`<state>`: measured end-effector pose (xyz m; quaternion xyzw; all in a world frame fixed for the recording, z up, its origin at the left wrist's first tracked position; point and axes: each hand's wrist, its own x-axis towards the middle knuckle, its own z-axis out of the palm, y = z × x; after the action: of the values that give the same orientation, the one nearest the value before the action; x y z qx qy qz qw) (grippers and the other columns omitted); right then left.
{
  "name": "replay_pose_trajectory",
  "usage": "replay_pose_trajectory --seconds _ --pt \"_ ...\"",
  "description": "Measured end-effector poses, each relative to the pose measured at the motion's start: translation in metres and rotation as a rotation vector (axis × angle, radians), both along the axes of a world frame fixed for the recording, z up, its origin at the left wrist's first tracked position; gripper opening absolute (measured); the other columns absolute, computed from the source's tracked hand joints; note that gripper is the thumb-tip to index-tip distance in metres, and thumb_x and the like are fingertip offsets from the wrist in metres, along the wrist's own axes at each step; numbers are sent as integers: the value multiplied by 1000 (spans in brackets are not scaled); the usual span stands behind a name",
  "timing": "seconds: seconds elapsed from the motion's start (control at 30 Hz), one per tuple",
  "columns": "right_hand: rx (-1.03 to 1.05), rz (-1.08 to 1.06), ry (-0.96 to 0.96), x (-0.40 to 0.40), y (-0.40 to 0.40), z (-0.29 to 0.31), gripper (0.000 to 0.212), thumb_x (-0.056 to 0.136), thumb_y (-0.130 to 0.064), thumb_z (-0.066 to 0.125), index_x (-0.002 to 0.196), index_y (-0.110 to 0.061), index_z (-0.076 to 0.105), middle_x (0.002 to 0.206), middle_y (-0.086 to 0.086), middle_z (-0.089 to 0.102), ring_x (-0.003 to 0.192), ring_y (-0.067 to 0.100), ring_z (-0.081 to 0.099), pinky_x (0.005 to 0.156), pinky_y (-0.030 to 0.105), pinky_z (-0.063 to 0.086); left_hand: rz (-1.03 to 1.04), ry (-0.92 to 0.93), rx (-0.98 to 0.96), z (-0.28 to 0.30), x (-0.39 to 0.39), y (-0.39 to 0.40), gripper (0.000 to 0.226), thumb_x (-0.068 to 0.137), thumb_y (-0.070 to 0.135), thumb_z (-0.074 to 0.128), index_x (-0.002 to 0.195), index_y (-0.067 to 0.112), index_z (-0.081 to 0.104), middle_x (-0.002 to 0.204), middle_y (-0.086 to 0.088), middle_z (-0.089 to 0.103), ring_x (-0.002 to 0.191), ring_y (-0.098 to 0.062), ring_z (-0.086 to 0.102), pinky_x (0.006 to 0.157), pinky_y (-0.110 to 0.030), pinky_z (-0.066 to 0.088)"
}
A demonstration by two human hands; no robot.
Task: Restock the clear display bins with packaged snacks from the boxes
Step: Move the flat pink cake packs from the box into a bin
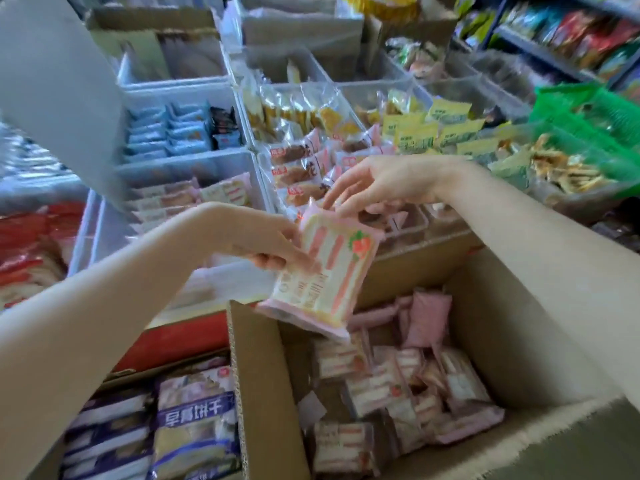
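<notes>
A pink-and-white strawberry snack packet [325,275] hangs over the open cardboard box [519,344]. My left hand [266,240] grips the packet's left edge. My right hand [374,183] pinches its top edge with the fingertips. Inside the box lie several more of the same pink packets [398,389]. Beyond my hands stands a clear display bin [180,168] holding a few matching pink packets [207,197] along its far side.
More clear bins hold blue packets [173,133], brown-and-pink packets [301,168] and yellow packets [433,133]. A second box of purple-labelled packets [180,420] sits at the lower left. Green baskets [588,123] stand at the right, red packets [27,244] at the left.
</notes>
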<state>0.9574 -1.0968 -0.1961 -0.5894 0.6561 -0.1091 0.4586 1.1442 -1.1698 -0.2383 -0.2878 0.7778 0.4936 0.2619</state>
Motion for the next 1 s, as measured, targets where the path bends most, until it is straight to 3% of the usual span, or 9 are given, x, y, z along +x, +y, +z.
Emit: replay_pose_trajectory --seconds 0.13,0.2,0.27,0.33,0.4,0.47,0.6,0.73,1.0 --pt "-213 139 177 46 -34 18 50 81 -22 72 127 -29 54 119 -13 59 102 -4 57 83 11 47 -104 -153 -412 20 23 -43 34 76 46 68 98 21 63 74 4 60 55 -9 48 47 -16 41" --pt "-235 267 295 81 -54 13 46 82 -19 71 126 -23 56 120 -11 59 91 -3 56 69 1 44 -93 -153 -504 27 32 -57 25 77 38 71 92 23 59 81 2 63 68 -15 58 65 -26 54" --pt "-281 331 450 110 -78 -6 37 82 -16 69 117 -15 58 114 -4 62 84 6 59 56 7 42 -51 -120 -643 25 43 -69 20 77 33 72 80 25 54 76 -1 61 72 -21 58 78 -35 54" --pt "-371 268 548 130 -105 -31 25 84 -19 64 108 -15 58 111 4 63 99 21 61 70 23 45 62 -56 -896 11 62 -83 14 81 33 66 78 20 60 83 -5 64 78 -26 59 80 -38 51" --pt "-420 143 621 136 -131 -55 22 90 -19 55 111 -12 55 114 13 62 107 29 58 74 30 41 335 83 -1067 -8 85 -97 18 85 22 56 99 22 67 104 -7 68 95 -30 61 84 -37 50" --pt "-438 -6 698 135 -155 -77 23 92 -12 47 115 -10 48 114 18 60 107 33 57 70 31 35 464 90 -1051 -25 108 -103 30 87 14 53 114 22 63 117 -9 64 106 -30 59 87 -35 46" --pt "-434 -103 825 143 -189 -114 27 90 -2 38 113 -9 50 114 19 61 110 34 56 82 37 42 201 -150 -832 -80 144 -104 39 92 22 51 130 15 50 132 -10 53 119 -27 51 96 -33 40" --pt "-357 -99 887 158 -225 -142 27 94 -3 42 115 -5 58 119 17 61 112 35 57 85 36 47 176 -220 -634 -122 165 -105 40 92 17 49 132 14 47 135 -7 50 121 -26 49 97 -32 42" --pt "-264 -357 578 152 -251 -209 35 93 -8 45 127 -3 47 128 23 51 117 39 51 94 40 43 270 -99 -620 -144 180 -114 39 91 12 47 130 16 49 133 -6 52 121 -24 49 99 -31 41"
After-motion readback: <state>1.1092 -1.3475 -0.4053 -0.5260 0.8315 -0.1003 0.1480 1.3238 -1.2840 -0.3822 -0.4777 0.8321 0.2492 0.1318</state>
